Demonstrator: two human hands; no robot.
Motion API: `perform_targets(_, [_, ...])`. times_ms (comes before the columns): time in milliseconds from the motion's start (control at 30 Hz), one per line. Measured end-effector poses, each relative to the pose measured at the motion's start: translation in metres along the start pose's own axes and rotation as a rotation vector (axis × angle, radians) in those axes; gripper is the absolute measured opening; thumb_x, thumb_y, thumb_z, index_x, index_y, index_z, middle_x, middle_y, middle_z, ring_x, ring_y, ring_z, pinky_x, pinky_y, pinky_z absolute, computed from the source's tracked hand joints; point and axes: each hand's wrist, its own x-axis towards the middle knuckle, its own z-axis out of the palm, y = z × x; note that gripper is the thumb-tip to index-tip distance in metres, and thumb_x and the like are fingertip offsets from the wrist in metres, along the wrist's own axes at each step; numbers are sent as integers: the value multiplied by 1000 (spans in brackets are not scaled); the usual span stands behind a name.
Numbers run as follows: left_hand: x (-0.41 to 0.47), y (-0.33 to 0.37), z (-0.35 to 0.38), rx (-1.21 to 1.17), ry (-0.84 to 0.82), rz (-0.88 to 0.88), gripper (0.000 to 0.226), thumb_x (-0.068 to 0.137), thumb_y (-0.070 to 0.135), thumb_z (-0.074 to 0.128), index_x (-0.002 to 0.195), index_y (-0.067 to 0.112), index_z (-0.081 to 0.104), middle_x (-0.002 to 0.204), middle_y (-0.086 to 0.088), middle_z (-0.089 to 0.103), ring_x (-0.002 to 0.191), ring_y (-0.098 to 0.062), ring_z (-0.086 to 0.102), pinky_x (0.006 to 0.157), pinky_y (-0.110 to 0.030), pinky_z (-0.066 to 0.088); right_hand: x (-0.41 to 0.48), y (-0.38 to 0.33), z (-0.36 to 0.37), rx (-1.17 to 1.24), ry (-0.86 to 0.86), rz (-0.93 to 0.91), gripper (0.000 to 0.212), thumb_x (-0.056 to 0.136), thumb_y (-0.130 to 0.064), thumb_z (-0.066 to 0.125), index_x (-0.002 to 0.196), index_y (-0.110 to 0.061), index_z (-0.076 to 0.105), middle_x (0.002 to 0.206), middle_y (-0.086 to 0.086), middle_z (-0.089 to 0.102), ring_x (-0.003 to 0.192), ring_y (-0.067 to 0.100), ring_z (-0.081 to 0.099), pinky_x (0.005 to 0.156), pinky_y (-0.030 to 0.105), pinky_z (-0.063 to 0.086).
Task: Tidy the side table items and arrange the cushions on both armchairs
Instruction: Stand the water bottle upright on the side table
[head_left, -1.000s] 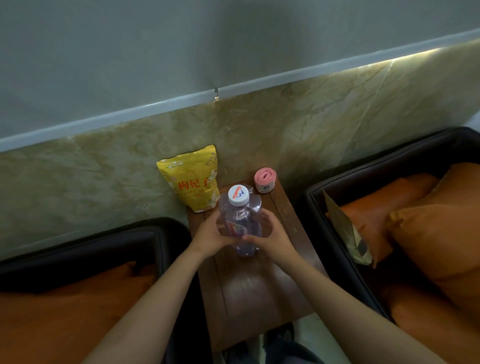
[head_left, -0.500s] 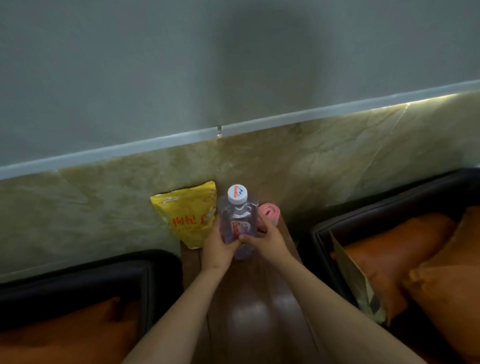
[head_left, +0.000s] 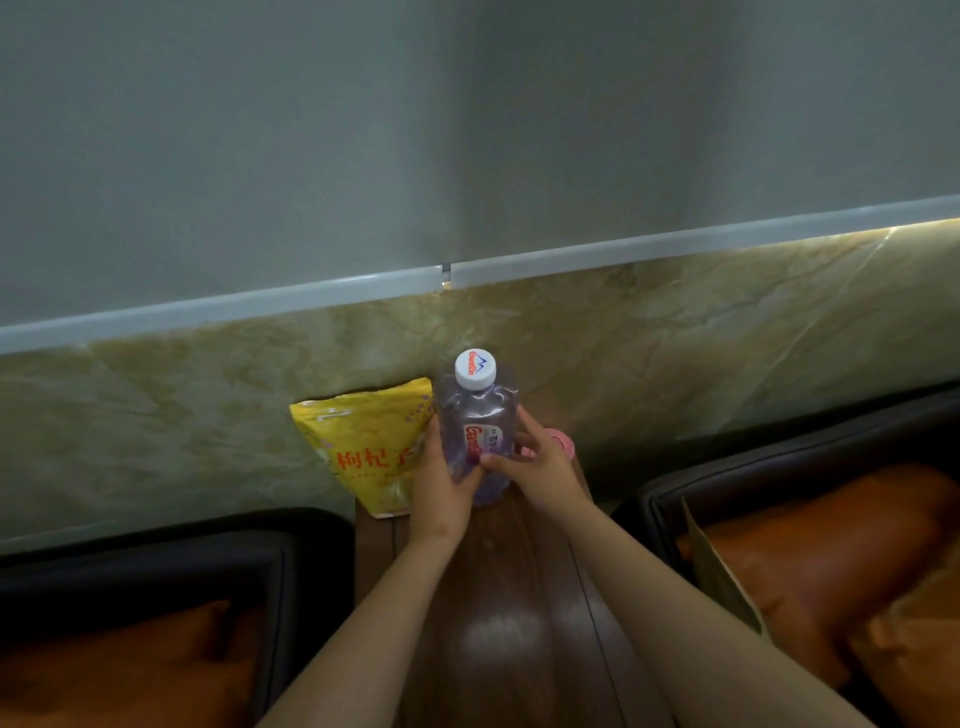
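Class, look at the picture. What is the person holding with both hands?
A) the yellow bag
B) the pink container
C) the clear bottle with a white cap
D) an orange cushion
C: the left hand and right hand both wrap around the clear bottle, which is upright over the side table. The yellow bag leans untouched against the wall.

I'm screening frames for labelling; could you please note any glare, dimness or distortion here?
Head view: dim overall; glare patch on the side table; bright strip under the wall trim at right; the trim runs tilted and slightly bowed; bottle label slightly soft.
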Motion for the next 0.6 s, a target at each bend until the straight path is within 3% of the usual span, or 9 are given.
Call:
perform_targets(100, [-6, 6, 1, -41, 13, -45, 77, 73, 22, 72, 139, 22, 33, 136, -8, 54, 124, -22, 53, 103, -47, 44, -5, 5, 3, -25, 26, 45, 89, 73, 12, 72, 147, -10, 28, 127, 17, 57, 106, 12, 63, 93, 35, 53])
perform_targets(167, [-11, 8, 1, -64, -2, -58, 76, 70, 20, 72, 135, 22, 34, 134, -9, 54, 123, -22, 54, 103, -46, 43, -12, 5, 4, -24, 21, 76, 94, 73, 8, 74, 150, -12, 22, 135, 15, 51, 119, 21, 55, 100, 42, 47])
perform_targets(233, [-18, 8, -1, -70, -13, -64, 77, 64, 36, 70, 132, 30, 34, 134, -6, 53, 123, -19, 53, 104, -46, 43, -19, 5, 4, -19, 18, 105, 95, 75, 4, 75, 150, -11, 18, 142, 8, 43, 126, 17, 45, 104, 37, 43])
perform_targets(333, [-25, 9, -4, -22, -37, -66, 92, 62, 47, 68, 141, 21, 29, 139, -6, 48, 129, -18, 47, 109, -42, 39, -31, 4, 5, -121, 56, 94, 97, 72, -13, 81, 149, -9, 22, 149, 4, 37, 136, 15, 33, 112, 35, 33])
perform_targets(400, [-32, 15, -9, 19, -68, -50, 86, 65, 36, 73, 139, 20, 31, 136, -2, 49, 127, -16, 46, 107, -33, 37, -42, 0, 5, -193, 68, 109, 97, 72, -22, 82, 149, -11, 24, 152, 7, 34, 140, 18, 31, 115, 37, 29])
perform_targets(500, [-39, 18, -19, 122, -113, 16, 73, 73, 12, 78, 135, 11, 40, 131, -3, 52, 122, -15, 48, 100, -24, 35, -63, -6, 1, -314, 120, 137, 86, 79, -21, 76, 149, -14, 28, 151, 6, 34, 140, 21, 30, 111, 31, 27])
perform_targets(600, [-50, 18, -35, 232, -170, 115, 70, 76, 12, 76, 136, 8, 41, 135, -3, 50, 125, -17, 46, 105, -29, 35, -87, -7, -1, -413, 175, 55, 77, 79, -18, 75, 145, -13, 36, 147, 9, 40, 137, 25, 35, 111, 33, 29])
